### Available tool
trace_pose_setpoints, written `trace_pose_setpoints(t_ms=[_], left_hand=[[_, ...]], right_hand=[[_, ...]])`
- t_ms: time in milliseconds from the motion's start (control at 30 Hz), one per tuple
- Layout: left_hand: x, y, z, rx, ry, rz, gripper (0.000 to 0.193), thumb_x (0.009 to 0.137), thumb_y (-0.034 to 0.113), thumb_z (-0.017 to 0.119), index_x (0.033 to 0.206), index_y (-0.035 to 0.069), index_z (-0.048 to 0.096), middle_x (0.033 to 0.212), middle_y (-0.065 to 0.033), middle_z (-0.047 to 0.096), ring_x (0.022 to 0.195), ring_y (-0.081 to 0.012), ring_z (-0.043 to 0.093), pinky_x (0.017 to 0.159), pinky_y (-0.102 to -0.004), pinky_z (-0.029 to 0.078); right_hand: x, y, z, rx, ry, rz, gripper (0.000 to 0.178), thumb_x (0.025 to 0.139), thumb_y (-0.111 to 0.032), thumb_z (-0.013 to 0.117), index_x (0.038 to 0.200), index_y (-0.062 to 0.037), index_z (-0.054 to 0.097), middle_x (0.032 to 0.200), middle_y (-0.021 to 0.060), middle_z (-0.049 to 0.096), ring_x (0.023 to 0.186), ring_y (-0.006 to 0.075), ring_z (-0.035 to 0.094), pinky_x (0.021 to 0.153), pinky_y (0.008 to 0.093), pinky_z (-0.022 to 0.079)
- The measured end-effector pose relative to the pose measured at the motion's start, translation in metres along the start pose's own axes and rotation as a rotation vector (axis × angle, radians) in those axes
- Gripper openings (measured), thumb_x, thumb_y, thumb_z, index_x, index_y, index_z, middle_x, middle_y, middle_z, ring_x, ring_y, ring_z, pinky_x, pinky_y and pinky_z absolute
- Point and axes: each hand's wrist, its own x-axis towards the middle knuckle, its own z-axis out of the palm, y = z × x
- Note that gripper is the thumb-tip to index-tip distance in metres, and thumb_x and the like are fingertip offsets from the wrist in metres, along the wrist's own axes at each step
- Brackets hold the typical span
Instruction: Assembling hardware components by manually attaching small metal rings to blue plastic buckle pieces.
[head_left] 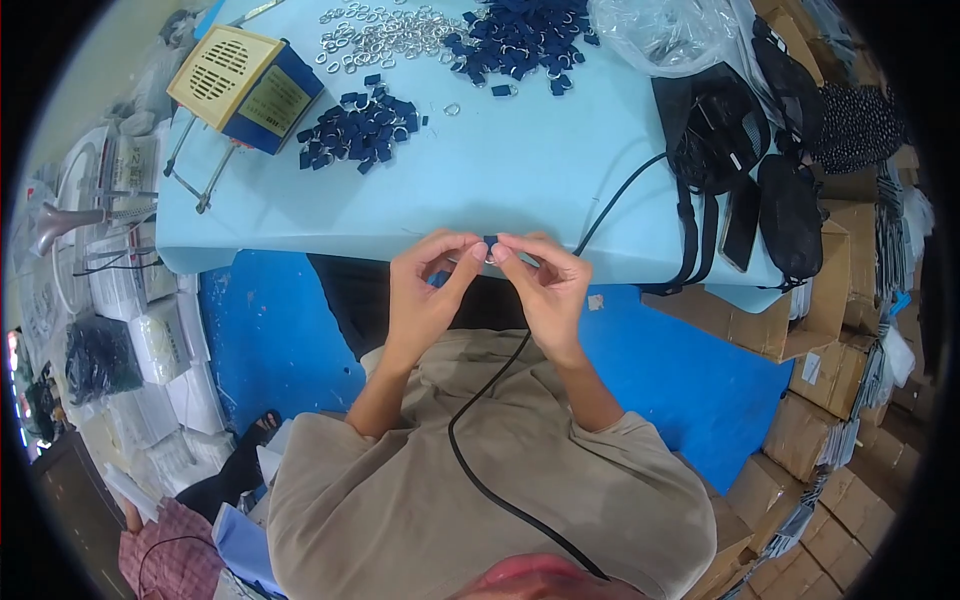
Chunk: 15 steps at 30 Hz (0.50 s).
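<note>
At the near edge of the light blue table point(560, 150), my left hand point(428, 285) and my right hand point(548, 290) meet, thumbs and forefingers pinched on one small navy fabric tab point(490, 242). A bit of a metal ring shows under the tab; the fingers cover the rest. Beyond my hands, to the left, lies a pile of navy tabs point(360, 130). Farther back are a heap of loose silver rings point(385, 35) and a larger heap of navy tabs point(525, 40), some with rings on them. A single ring point(452, 109) rests apart from the heaps.
A yellow and blue box point(240, 85) with a metal stand is at the left corner. On the right are a black bag point(712, 140), a phone point(740, 222), a black pouch point(790, 215) and a clear plastic bag point(665, 35). A black cable point(620, 195) crosses the table edge.
</note>
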Motion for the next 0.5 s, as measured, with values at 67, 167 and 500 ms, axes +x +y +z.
trace_pose_setpoints(t_ms=[67, 167, 500], left_hand=[[0.002, -0.002, -0.002, 0.002, -0.004, -0.003, 0.015, 0.098, 0.007, 0.072, 0.105, -0.006, 0.073, 0.093, -0.0059, 0.07, 0.08, -0.011, 0.066, 0.071, -0.0237, 0.052], [0.006, -0.005, -0.008, 0.006, -0.019, -0.014, 0.014, 0.098, 0.005, 0.071, 0.105, -0.006, 0.072, 0.093, -0.006, 0.07, 0.08, -0.0113, 0.066, 0.071, -0.024, 0.052], [0.043, 0.04, -0.052, 0.079, 0.077, 0.213, 0.014, 0.096, 0.008, 0.073, 0.105, -0.002, 0.075, 0.094, -0.0049, 0.073, 0.08, -0.01, 0.066, 0.071, -0.0233, 0.051]], right_hand=[[0.001, 0.002, 0.001, 0.028, 0.006, 0.016, 0.02, 0.092, 0.008, 0.071, 0.111, 0.0049, 0.076, 0.104, 0.0124, 0.073, 0.092, 0.0126, 0.068, 0.079, 0.0256, 0.06], [0.006, 0.005, 0.001, 0.044, -0.02, 0.04, 0.02, 0.092, 0.009, 0.072, 0.111, 0.0057, 0.075, 0.105, 0.0127, 0.073, 0.093, 0.0131, 0.068, 0.082, 0.0267, 0.06], [0.023, -0.021, -0.013, -0.13, -0.061, 0.031, 0.012, 0.093, 0.004, 0.073, 0.105, 0.0069, 0.073, 0.104, 0.0111, 0.074, 0.092, 0.0136, 0.07, 0.082, 0.0295, 0.058]])
